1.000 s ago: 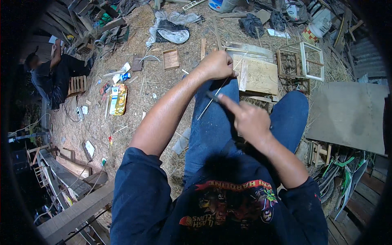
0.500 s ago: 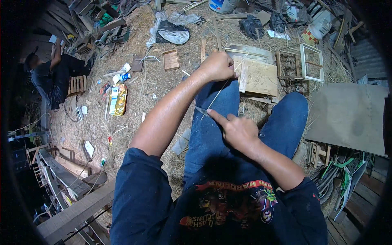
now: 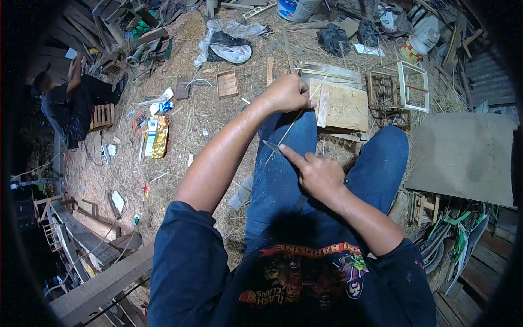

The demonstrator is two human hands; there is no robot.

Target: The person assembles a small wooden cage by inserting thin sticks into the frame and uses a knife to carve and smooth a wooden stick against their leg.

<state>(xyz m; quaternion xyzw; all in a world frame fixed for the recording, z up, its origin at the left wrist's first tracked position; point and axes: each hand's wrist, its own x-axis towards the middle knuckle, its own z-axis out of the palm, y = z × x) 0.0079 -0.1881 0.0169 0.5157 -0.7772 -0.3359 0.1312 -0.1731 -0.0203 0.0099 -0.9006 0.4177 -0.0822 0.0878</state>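
Note:
Across my left thigh runs a thin pale strip, which looks like bamboo or wood. My left hand is closed around it near the knee, and part of the strip sticks out beyond the fist. In my right hand is a knife, its index finger stretched along the back of the blade. The blade lies against the strip near its lower end, its tip pointing left. The knife's handle is hidden inside my fingers.
Beyond my knees lie a wooden board and a small wooden frame. A shallow wooden box and a yellow packet lie on the straw-littered ground. A flat brown sheet is at right. Another person sits at far left.
The knife and my right index finger have shifted very slightly right along the strip. My left hand keeps its grip, moving slightly left with a small shift of the view.

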